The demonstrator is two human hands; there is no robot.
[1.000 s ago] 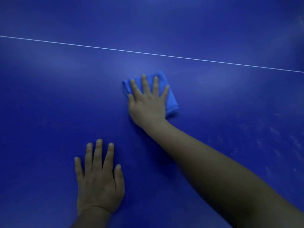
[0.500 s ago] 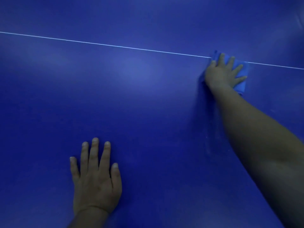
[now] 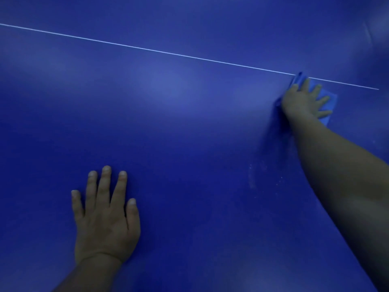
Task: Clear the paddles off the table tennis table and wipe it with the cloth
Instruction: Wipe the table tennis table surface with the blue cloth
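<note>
The cloth is lying folded on the table, far right in view, its top corner overlapping the white line; the right hand is pressing down flat on it, fingers straight and spread, gripping nothing, the arm stretching out from the lower right; pale dusty specks are showing on the surface nearer the person; the left hand is resting palm-down on the bare table at lower left, fingers straight, holding nothing
</note>
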